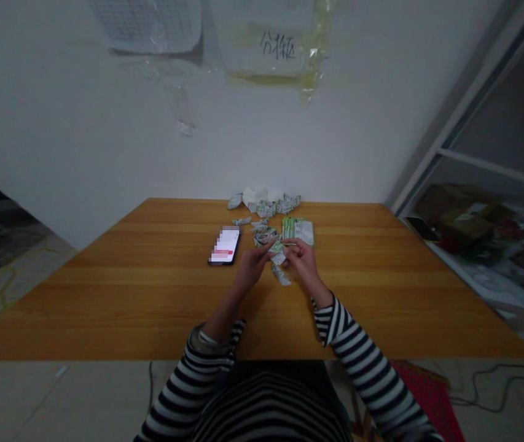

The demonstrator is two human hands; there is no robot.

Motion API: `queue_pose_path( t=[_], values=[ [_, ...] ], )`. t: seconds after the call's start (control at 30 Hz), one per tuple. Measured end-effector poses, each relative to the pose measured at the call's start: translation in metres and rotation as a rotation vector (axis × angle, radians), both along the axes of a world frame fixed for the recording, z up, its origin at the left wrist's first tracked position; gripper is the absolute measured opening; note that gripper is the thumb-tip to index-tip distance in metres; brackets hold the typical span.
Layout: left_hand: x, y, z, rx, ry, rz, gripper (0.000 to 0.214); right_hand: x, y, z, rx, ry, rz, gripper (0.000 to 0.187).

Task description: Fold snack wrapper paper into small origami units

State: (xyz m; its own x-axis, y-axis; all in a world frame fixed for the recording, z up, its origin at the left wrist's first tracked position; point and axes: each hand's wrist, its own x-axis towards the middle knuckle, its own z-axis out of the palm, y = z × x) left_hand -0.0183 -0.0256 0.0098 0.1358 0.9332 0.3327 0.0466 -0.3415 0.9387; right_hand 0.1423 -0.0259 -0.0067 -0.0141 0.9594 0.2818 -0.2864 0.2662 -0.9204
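As L hand (253, 263) & R hand (303, 256) pinch it, paper strip (281, 271) points nearward.

Handwritten "分拣区" on taped wall sheet (278, 46), print on packets (297, 230) too small, phone (225, 245) screen blurred.

Overall: scene is looking dim, greyish, low contrast.
Light src: soft glow is falling from approx 12 o'clock onto wall (82, 141) & table (151, 294); no hard beam is showing.
Glare: plastic sheet (275, 49) at 12 is catching pale glints; phone (225, 245) screen is glowing brightest, pixelated.
Shadows: faint; sheet is casting grey patch on wall beside it.
Edges: wide lens is bending shelf frame (467, 92) at 2 o'clock; corners at 4 & 8 are darkening.
Focus: print on paper piece (279, 258) btwn left hand (253, 265) & right hand (303, 258) is smearing, unreadable.
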Motion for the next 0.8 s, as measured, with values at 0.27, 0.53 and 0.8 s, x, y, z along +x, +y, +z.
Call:
queue_pose_path(
  t=[0.27,0.53,0.8],
  values=[
    [0.012,-0.004,-0.005,-0.205,-0.334,0.017,0.045,-0.015,-0.005,0.000,0.026,0.016,-0.091,0.031],
    [0.016,-0.007,-0.002,-0.103,-0.224,0.172,0.037,-0.020,-0.011,0.003,0.002,-0.009,-0.117,0.030],
    [0.018,-0.006,-0.007,-0.053,-0.165,0.208,0.031,-0.023,-0.010,0.001,-0.017,-0.001,-0.060,0.043]
  ],
)
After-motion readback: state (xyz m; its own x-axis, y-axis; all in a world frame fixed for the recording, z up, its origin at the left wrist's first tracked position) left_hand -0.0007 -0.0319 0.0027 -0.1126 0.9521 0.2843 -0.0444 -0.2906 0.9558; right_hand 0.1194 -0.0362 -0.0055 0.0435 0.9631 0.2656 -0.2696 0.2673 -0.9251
